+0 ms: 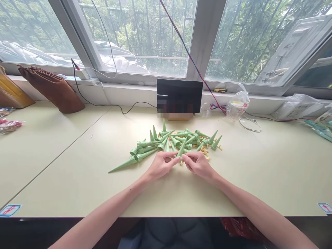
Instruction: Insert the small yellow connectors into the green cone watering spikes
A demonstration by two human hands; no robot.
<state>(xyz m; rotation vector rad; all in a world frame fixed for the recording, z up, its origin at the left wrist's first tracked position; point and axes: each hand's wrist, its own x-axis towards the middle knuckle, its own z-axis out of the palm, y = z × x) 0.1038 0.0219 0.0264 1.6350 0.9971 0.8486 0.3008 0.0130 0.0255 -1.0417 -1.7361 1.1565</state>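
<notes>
My left hand [164, 164] is closed around the lower end of a green plant watering spike [182, 148], whose tip points up and away from me. Right beside it, my right hand [197, 162] is pinched at the spike's base; what its fingertips hold is hidden. A small yellow valve piece [181, 163] shows just below the fingertips, and I cannot tell whether it is attached. Beyond both hands lies a heap of similar green spikes [150, 144], some standing on their caps. Loose yellow valve pieces [204, 151] are scattered at the heap's right side.
A dark-screened tablet [180, 97] stands behind the heap by the window. Brown bag [55, 90] stands back left. On the right are a bagged cup [237, 106], a coiled white cable [250, 125] and plastic packets [298, 107]. A black cord [121, 110] crosses the back.
</notes>
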